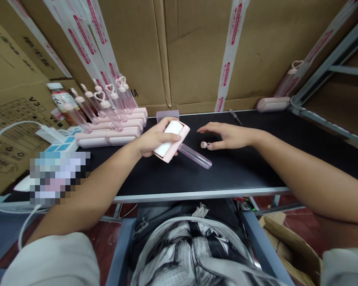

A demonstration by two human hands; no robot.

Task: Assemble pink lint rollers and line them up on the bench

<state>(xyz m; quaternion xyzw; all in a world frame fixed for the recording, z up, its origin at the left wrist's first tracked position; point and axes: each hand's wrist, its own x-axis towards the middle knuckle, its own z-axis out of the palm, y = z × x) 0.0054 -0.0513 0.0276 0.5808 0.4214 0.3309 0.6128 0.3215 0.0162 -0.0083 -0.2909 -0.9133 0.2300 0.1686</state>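
- Gripping a pink roller (170,143) around its body, the left hand (153,141) had its fingers curled close, the thumb lying across the white face on top and the other fingers wrapped underneath.
- Pointing away from that hand toward the right, the roller's clear handle (196,156) sloped down until its far end was at, or just above, the black table (226,174).
- The left forearm came in from the lower left and was raised a little, so the roller's body was held off the table.
- The right hand (230,135) lay palm down on the table with its fingers loosely spread and nearly straight, closed on nothing.
- A small pink cap (203,144) sat on the table at the tip of the right thumb; whether the thumb touched it or was only just beside it could not be told.
- The right arm stretched in from the lower right, lying low over the table's front edge.
- A stack of pink rollers (110,131) with heart-topped handles stood at the back left, near the left hand.
- A screwdriver (235,116) lay behind the right hand, and one more roller (273,104) rested at the back right against the cardboard boxes (197,51).
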